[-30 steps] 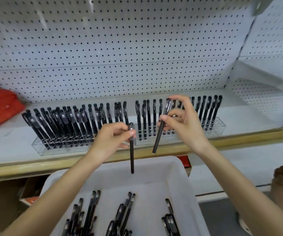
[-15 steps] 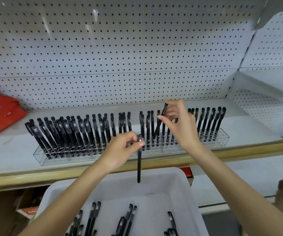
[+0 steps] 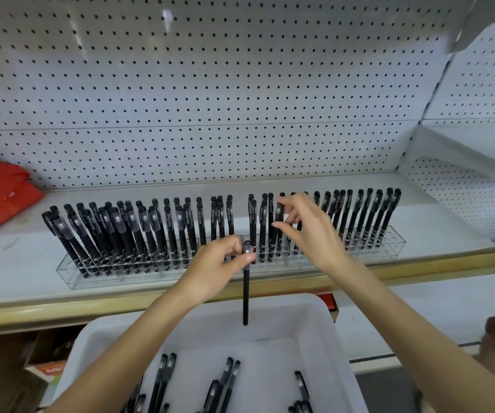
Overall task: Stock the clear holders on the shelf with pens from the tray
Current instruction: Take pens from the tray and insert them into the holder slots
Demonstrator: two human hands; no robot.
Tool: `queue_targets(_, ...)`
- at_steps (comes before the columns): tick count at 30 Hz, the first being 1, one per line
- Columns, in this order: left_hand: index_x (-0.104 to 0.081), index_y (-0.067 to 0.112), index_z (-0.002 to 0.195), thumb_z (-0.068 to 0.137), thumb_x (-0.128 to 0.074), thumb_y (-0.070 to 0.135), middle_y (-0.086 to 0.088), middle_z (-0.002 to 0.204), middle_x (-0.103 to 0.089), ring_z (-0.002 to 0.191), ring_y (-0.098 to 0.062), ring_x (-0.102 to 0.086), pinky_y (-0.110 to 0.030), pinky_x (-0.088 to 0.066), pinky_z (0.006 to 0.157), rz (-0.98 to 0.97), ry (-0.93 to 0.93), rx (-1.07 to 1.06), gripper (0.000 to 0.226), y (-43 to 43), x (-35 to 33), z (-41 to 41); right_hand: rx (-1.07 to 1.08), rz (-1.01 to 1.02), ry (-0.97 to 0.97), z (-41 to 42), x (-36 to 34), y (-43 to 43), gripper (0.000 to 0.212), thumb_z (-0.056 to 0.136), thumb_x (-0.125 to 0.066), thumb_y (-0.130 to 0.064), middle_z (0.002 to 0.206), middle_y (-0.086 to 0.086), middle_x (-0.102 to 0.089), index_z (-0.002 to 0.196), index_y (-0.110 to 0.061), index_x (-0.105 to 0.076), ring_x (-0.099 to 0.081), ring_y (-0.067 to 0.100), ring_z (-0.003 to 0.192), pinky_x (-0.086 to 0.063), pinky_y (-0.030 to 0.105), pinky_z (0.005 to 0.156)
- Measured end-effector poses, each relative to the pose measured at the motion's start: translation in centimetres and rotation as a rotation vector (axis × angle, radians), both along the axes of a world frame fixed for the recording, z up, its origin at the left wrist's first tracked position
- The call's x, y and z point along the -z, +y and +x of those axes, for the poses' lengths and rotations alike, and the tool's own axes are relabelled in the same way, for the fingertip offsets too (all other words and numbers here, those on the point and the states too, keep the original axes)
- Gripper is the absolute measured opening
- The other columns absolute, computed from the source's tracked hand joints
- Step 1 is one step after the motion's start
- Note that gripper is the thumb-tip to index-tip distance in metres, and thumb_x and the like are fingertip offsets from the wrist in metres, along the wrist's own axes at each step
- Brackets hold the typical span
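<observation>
Moved since earlier: right hand (image 3: pixel 308 231) drops from in front of the row into it; right-hand pen (image 3: pixel 279 213) swings from a slant to upright among the standing pens.

Head view, right hand: pinches the cap end of the right-hand pen between thumb and fingertips, not yet let go; lower end hidden behind neighbouring pens, so cannot tell whether fully seated in the right clear holder (image 3: pixel 389 248).

Head view, left hand (image 3: pixel 219 263): much as half a second ago; pinches the left-hand pen (image 3: pixel 245 293) near its cap, hanging upright over the far rim of the tray (image 3: pixel 323 311).

Head view, holders: left clear holder (image 3: pixel 70 272) crowded with leaning pens; both on the shelf (image 3: pixel 17 263), end to end; gap in the row near where they meet, just left of the right hand.

Head view, tray: below the shelf edge, with loose pens (image 3: pixel 162 380) lying in it.

Meaning for the task: one more pen as good as placed, by the look of it; release probably next, then the left-hand pen into the gap; tight spacing, so a risk of nudging neighbours.
</observation>
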State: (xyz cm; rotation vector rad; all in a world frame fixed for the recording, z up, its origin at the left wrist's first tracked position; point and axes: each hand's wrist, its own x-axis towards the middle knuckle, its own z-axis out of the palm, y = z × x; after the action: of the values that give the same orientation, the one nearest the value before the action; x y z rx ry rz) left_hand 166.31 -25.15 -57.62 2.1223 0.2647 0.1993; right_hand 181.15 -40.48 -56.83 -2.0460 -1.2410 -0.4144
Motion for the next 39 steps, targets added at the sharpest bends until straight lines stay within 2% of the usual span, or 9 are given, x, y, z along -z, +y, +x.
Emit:
queue_targets(9, -0.047, 0.024, 0.068, 0.091, -0.060, 0.030, 0.004, 0.087, -0.074, 0.108, -0.006, -0.063, -0.047, -0.043, 0.102, -0.035, 0.005, 0.003, 0.027, 0.1, 0.2, 0.1, -0.030, -0.004, 0.074, 0.3, -0.2, 0.4, 0.049, 0.085, -0.069, -0.016, 0.095, -0.005, -0.055, 0.130, -0.016, -0.050, -0.055, 0.004, 0.079, -0.045, 0.014, 0.077)
queue_targets(16, -0.050, 0.023, 0.066, 0.090, -0.062, 0.025, -0.001, 0.086, -0.073, 0.101, -0.013, -0.067, -0.047, -0.048, 0.097, -0.091, -0.040, -0.001, 0.027, 0.2, 0.0, 0.2, -0.074, -0.036, 0.026, 0.2, -0.5, 0.0, 0.056, 0.085, -0.070, -0.014, 0.097, -0.005, -0.055, 0.136, -0.018, -0.047, -0.055, 0.001, 0.077, -0.050, 0.022, 0.078)
queue_targets(18, -0.055, 0.020, 0.066, 0.089, -0.063, 0.023, -0.002, 0.088, -0.073, 0.098, -0.012, -0.067, -0.041, -0.049, 0.096, -0.112, -0.059, -0.016, 0.025, 0.1, -0.3, 0.1, -0.062, -0.070, 0.010, 0.3, -0.8, -0.4, 0.060, 0.085, -0.070, -0.016, 0.099, -0.004, -0.055, 0.139, -0.020, -0.044, -0.055, 0.004, 0.076, -0.052, 0.024, 0.077)
queue_targets(21, -0.066, 0.019, 0.067, 0.090, -0.063, 0.020, 0.000, 0.095, -0.074, 0.096, -0.002, -0.066, -0.017, -0.048, 0.086, -0.184, -0.086, -0.020, 0.023, -0.3, -1.4, -0.3, -0.048, -0.039, 0.039, -0.2, -1.4, -1.2, 0.057, 0.085, -0.068, -0.019, 0.099, -0.002, -0.057, 0.138, -0.021, -0.046, -0.056, 0.006, 0.075, -0.051, 0.019, 0.075)
queue_targets(24, -0.075, 0.007, 0.088, 0.090, -0.062, 0.024, -0.001, 0.097, -0.074, 0.092, 0.003, -0.065, -0.006, -0.043, 0.082, -0.258, -0.136, -0.057, 0.021, -0.8, -2.4, -0.5, -0.094, 0.014, 0.262, -1.8, -2.3, -1.8, 0.033, 0.086, -0.066, -0.024, 0.092, -0.004, -0.062, 0.118, -0.026, -0.059, -0.058, 0.006, 0.073, -0.051, 0.018, 0.073)
queue_targets(27, -0.075, 0.014, 0.097, 0.089, -0.064, 0.027, 0.008, 0.098, -0.074, 0.096, 0.008, -0.063, -0.011, -0.042, 0.090, -0.304, -0.186, -0.101, 0.019, -1.3, -3.2, -0.7, -0.276, -0.049, 0.568, -3.7, -2.7, -2.0, 0.009, 0.084, -0.064, -0.027, 0.078, -0.009, -0.067, 0.092, -0.024, -0.066, -0.060, 0.004, 0.063, -0.051, 0.018, 0.062)
queue_targets(31, -0.075, 0.014, 0.098, 0.087, -0.066, 0.027, 0.008, 0.100, -0.074, 0.096, 0.006, -0.064, -0.015, -0.043, 0.091, -0.352, -0.210, -0.131, 0.020, -1.6, -3.7, -1.1, -0.388, -0.046, 0.820, -5.8, -2.1, -2.3, 0.008, 0.079, -0.066, -0.021, 0.067, -0.006, -0.063, 0.081, -0.014, -0.067, -0.056, 0.002, 0.055, -0.048, 0.013, 0.055)
queue_targets(36, -0.075, 0.011, 0.099, 0.085, -0.068, 0.025, 0.004, 0.096, -0.075, 0.094, 0.002, -0.066, -0.007, -0.045, 0.079, -0.375, -0.216, -0.141, 0.021, -2.0, -3.6, -1.6, -0.411, 0.090, 0.916, -7.3, -2.2, -1.9, 0.005, 0.082, -0.067, -0.012, 0.060, -0.010, -0.064, 0.077, -0.012, -0.065, -0.049, 0.001, 0.050, -0.040, 0.010, 0.048)
queue_targets(39, -0.075, 0.010, 0.100, 0.084, -0.068, 0.028, 0.002, 0.096, -0.075, 0.095, 0.001, -0.066, -0.012, -0.046, 0.085, -0.383, -0.210, -0.120, 0.025, -2.1, -3.5, -1.9, -0.391, 0.113, 0.929, -7.7, -2.3, -1.7, 0.011, 0.084, -0.067, -0.007, 0.057, -0.011, -0.062, 0.074, -0.011, -0.064, -0.047, 0.003, 0.048, -0.037, 0.010, 0.046)
